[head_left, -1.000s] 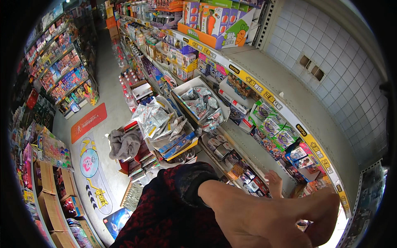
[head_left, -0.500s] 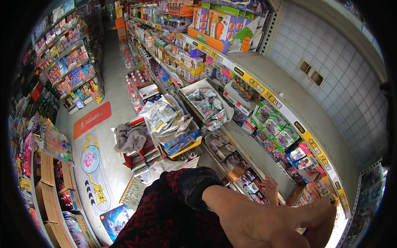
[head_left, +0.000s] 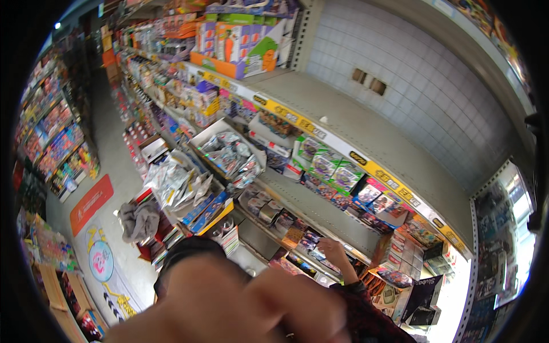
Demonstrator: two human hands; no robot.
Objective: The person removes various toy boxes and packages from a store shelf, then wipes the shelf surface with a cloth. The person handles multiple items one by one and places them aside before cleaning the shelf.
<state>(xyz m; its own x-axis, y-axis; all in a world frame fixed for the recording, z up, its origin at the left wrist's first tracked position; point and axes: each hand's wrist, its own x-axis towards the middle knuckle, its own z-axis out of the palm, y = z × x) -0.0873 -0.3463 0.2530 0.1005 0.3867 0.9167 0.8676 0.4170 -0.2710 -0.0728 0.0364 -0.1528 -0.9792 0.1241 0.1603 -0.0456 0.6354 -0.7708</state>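
My left hand is large, close and smeared by motion at the bottom middle, a dark cuff behind it. Its fingers look bent, but whether they hold anything does not show. Farther in, my right hand reaches from a dark red-patterned sleeve to the lower shelf. Its fingers look apart and point left, beside small dark boxes; no held thing shows. Above it runs a bare shelf board, with green-edged toy packs behind.
An open carton of silvery packets rests on the shelf edge. Left of it, more silver packets top stacked boxes. A grey cloth lies beside them. Stacked boxes fill the shelf's right end. A red mat lies in the aisle.
The view has swung right, so the shelves sit farther left. My left hand has moved left across the view and nearer. More of my right hand and sleeve now shows by the lower shelf.
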